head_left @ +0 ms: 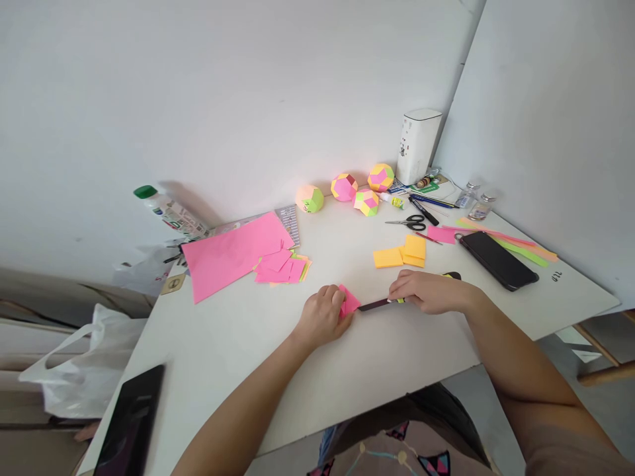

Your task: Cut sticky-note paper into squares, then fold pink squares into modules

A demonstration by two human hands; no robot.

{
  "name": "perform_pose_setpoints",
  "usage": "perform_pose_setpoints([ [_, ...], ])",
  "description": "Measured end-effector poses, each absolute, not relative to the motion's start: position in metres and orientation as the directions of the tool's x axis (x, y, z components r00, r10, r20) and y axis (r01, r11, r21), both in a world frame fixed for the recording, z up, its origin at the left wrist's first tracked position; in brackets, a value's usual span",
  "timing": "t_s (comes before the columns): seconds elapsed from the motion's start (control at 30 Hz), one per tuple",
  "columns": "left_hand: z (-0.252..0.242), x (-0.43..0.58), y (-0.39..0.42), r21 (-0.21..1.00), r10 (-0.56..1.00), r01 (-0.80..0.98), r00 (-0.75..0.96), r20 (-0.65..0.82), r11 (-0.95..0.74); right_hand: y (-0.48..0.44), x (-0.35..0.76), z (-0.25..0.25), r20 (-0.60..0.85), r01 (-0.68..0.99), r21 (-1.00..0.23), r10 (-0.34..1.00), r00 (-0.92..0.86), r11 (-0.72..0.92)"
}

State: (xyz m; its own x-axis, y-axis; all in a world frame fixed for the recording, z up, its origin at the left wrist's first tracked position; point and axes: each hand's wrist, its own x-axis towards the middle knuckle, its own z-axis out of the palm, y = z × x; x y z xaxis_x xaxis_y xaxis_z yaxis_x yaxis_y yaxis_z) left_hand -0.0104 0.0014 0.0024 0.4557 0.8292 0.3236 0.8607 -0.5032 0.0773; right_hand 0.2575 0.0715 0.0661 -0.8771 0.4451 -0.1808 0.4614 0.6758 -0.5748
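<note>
My left hand (322, 316) is closed over a folded piece of pink paper (350, 300), pressing it on the white table. Wrapped in my right hand (426, 291) is a utility knife (374, 305) with a long dark blade pushed out to the left. The blade's tip lies at the pink paper's right corner; whether it touches cannot be made out. Yellow paper pieces (399, 254) lie just beyond my right hand. Left of my left hand is a pile of small pink paper pieces (282, 266) with green and orange edges showing.
Several coloured paper balls (344, 188) stand along the wall. A large pink sheet (233, 254) and a tilted bottle (171, 211) are at left. Scissors (409, 223), glue (393, 200), a black case (496, 259) and glass jars (481, 206) are at right. A dark tablet (131, 420) lies front left.
</note>
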Motion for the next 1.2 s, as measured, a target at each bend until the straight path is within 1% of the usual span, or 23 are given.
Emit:
perform_pose_setpoints([
  [0.2, 0.004, -0.010, 0.001, 0.081, 0.831, 0.857, 0.464, 0.309, -0.508, 0.071, 0.258, 0.068, -0.156, 0.436, -0.601, 0.436, -0.886, 0.670],
  [0.47, 0.002, -0.011, 0.002, 0.081, 0.833, 0.858, 0.463, 0.302, -0.507, 0.071, 0.257, 0.065, -0.151, 0.448, -0.579, 0.450, -0.880, 0.681],
  [1.0, 0.003, -0.009, 0.001, 0.081, 0.837, 0.862, 0.458, 0.298, -0.501, 0.056, 0.256, 0.072, -0.143, 0.423, -0.537, 0.416, -0.898, 0.730],
  [1.2, 0.003, -0.011, 0.002, 0.103, 0.815, 0.842, 0.471, 0.337, -0.529, 0.051, 0.253, 0.072, -0.180, 0.438, -0.502, 0.405, -0.896, 0.746],
])
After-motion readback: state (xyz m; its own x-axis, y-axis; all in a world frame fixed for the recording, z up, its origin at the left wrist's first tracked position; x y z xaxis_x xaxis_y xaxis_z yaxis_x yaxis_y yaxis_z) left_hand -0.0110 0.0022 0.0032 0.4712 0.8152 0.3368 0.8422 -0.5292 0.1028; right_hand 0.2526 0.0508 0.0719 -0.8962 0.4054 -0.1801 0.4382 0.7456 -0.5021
